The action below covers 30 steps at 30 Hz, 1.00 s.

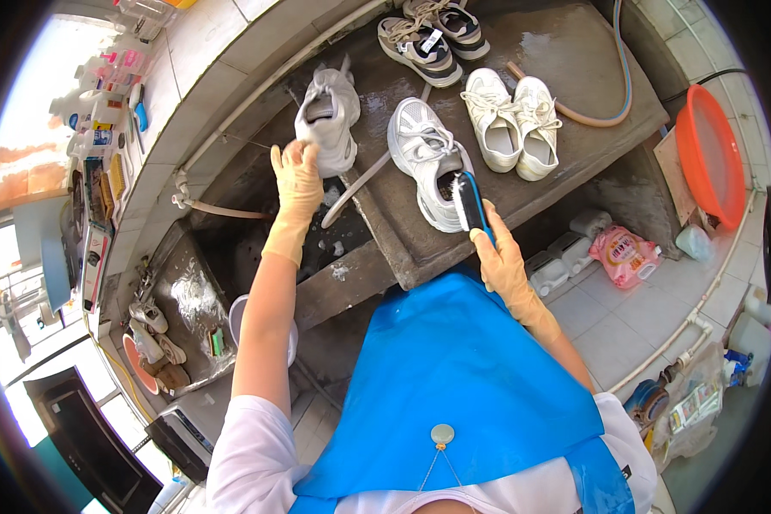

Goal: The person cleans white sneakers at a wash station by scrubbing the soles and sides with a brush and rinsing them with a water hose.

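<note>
My left hand, in a yellowish rubber glove, has its fingers bent against the side of a wet white-grey sneaker; its fingertips are blurred. This sneaker is above the basin's dividing wall. My right hand, gloved alike, grips a scrub brush with a black and blue handle and white bristles. The bristles are beside the heel of a second white-grey sneaker, which lies on the concrete slab; whether they touch cannot be told. To its right is a pair of cream lace-up shoes.
Beige-black sneakers stand at the slab's far edge. A hose curves at the back right. Suds float in the left basin. A red tub leans at right, above a pink detergent bag. Bottles line the left ledge.
</note>
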Motion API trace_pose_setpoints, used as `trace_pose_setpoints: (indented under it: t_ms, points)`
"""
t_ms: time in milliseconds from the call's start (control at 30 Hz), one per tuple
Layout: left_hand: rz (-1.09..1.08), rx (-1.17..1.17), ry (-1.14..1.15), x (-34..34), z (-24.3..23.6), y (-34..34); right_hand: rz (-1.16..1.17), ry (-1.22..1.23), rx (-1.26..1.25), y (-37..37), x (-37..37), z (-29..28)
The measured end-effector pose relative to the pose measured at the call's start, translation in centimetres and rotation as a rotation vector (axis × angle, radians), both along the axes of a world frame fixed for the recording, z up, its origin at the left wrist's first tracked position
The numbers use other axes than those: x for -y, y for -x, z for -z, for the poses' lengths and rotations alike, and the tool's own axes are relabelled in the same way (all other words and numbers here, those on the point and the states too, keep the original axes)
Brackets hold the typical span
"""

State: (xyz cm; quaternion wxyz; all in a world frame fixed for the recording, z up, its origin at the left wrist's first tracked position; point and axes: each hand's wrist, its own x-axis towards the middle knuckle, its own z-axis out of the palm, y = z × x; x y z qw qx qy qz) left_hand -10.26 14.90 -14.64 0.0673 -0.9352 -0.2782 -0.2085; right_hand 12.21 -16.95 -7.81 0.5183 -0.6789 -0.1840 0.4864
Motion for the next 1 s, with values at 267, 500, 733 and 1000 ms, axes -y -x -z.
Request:
trace_pose_setpoints:
  t_ms: [267, 500, 733, 1000]
  points:
    - [0.186, 0.126, 0.589, 17.0, -5.2, -9.0, 0.186, -0.034, 0.01, -2.1, 1.0, 1.3]
    - [0.041, -0.575, 0.741, 18.5, -0.5, -20.1, 0.309, -0.214, 0.127, -2.9, -1.0, -0.3]
    - [-0.162, 0.172, 1.081, 15.0, -6.9, -11.8, 0.244, -0.193, 0.236, -3.7, -3.5, -2.0]
    - [-0.395, 1.272, 1.757, 21.5, -14.4, 11.8, 0.082, -0.23, 0.178, 0.9, -9.0, -2.7]
